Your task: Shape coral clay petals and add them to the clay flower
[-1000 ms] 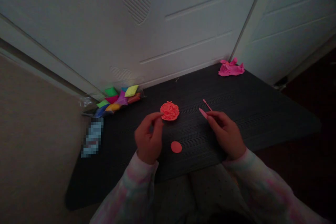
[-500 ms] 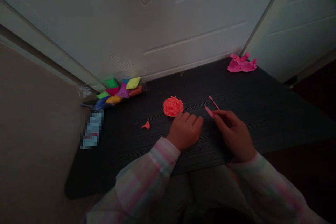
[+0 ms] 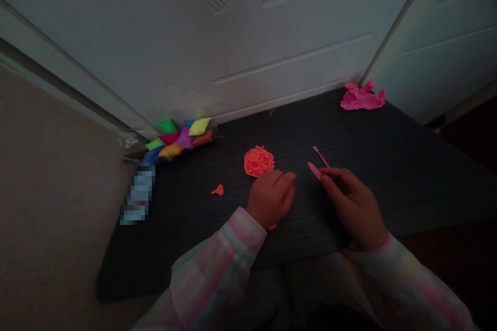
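Note:
My left hand (image 3: pixel 271 197) rests palm down on the dark tabletop (image 3: pixel 388 165), just in front of an orange clay lump (image 3: pixel 259 161), with its fingers together and curled downward. A sliver of flat orange clay (image 3: pixel 272 227) shows under its heel. My right hand (image 3: pixel 353 206) is closed on a pink modelling tool (image 3: pixel 314 170), whose tip points up and left. A second thin pink tool (image 3: pixel 320 156) lies just beyond it. A small orange clay scrap (image 3: pixel 218 190) lies on the table to the left.
A clear bag of coloured clay packets (image 3: pixel 178 139) lies at the table's back left corner. A crumpled pink wrapper (image 3: pixel 363 97) sits at the back right against white panelled doors (image 3: pixel 272 36). A blurred package (image 3: pixel 137 195) lies at the left edge.
My left hand moved right from beside the orange lump, left a small scrap on the table, and now covers the flat orange disc. My right hand has hardly moved.

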The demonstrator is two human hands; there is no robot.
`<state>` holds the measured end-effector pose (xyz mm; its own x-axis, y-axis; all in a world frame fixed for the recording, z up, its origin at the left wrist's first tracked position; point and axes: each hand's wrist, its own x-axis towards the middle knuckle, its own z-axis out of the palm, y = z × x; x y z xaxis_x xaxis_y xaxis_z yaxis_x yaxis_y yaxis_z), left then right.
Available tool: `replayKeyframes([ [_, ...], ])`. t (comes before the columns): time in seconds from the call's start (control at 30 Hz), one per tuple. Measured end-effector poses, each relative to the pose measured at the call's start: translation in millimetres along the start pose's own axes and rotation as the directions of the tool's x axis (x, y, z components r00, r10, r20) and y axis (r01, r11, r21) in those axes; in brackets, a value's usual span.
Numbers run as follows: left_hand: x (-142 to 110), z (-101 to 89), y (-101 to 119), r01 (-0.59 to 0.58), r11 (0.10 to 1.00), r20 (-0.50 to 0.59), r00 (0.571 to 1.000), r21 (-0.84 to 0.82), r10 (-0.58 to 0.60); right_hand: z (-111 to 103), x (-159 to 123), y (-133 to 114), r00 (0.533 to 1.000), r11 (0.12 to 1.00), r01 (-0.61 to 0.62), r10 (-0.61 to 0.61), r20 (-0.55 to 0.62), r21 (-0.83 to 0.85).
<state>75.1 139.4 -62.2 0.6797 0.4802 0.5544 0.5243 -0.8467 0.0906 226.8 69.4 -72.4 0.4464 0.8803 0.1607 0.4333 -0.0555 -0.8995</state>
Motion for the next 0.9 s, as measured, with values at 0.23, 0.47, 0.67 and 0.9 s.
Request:
replayKeyframes([
  [0.23, -8.1, -11.5, 1.0, -0.108, 0.994, -0.076, 0.991, 0.003, 0.108, 2.2, 1.1, -1.7, 0.999, 1.0, 0.018, -0.017, -0.028, 0.022],
  [0.47, -4.3, -2.6, 12.9, -0.119, 0.992, 0.205, 0.971, -0.031, 0.123, 0.6, 1.5, -4.5, 0.999, 1.0, 0.027, -0.027, -0.027, -0.01],
  [0.67, -6.6, -7.0, 7.7, -0.025, 0.995, 0.103, 0.994, -0.096, 0.035, 0.9, 2.0, -4.5, 1.0, 1.0, 0.006, -0.005, -0.031, 0.012],
  [0.9, -5.0, -15.9, -0.4, 0.076, 0.993, -0.106, 0.991, -0.092, -0.086, 0.5, 1.4, -6.8, 1.0, 1.0, -0.002, 0.002, -0.009, 0.027],
])
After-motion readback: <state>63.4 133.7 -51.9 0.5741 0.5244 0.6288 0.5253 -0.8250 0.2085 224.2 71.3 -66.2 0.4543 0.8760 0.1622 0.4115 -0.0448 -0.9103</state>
